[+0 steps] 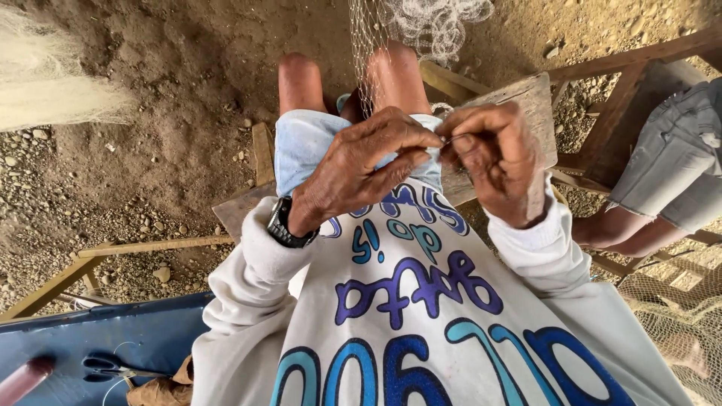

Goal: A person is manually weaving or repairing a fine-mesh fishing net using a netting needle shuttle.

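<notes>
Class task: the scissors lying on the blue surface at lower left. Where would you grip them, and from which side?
Grip the scissors by the dark loop handles, coming from the left: the loops lie at that end, with the blades pointing right toward the brown scrap.

the thread between the pinching fingertips (444,140) is too fine to make out; the net (421,26) runs off the top edge. the seated person (662,173) at right is cut off by the frame.

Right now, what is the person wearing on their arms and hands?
Both arms are in long white sleeves with ribbed cuffs. The left hand has a black wristwatch just above its cuff. The right hand is bare, with no ring or glove showing.
</notes>
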